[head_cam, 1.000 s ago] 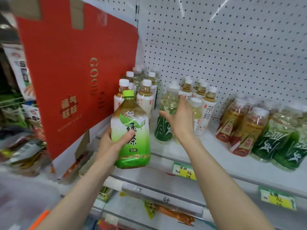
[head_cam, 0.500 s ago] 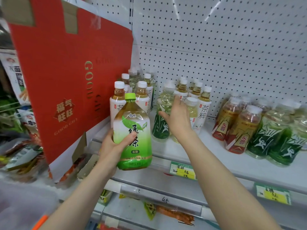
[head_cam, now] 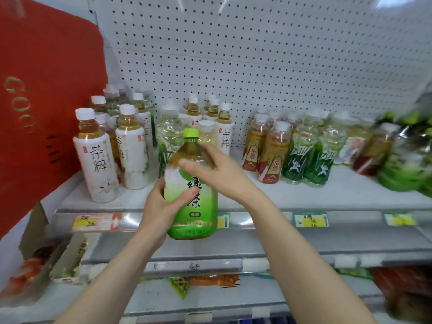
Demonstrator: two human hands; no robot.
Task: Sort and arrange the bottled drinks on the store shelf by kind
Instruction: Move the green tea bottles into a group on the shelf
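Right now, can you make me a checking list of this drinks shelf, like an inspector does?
Surface: white shelf, price tags along its front edge.
Job's things: big green tea bottle held in front of the shelf; white-label bottles left; red-gold bottles and dark-green bottles right.
Clutter: red box at the left end.
Hands: left hand grips the big bottle's side; right hand lies across its shoulder, fingers straight.
Cables: nothing seen.
Surroundings: pegboard wall behind; blurred packets below.
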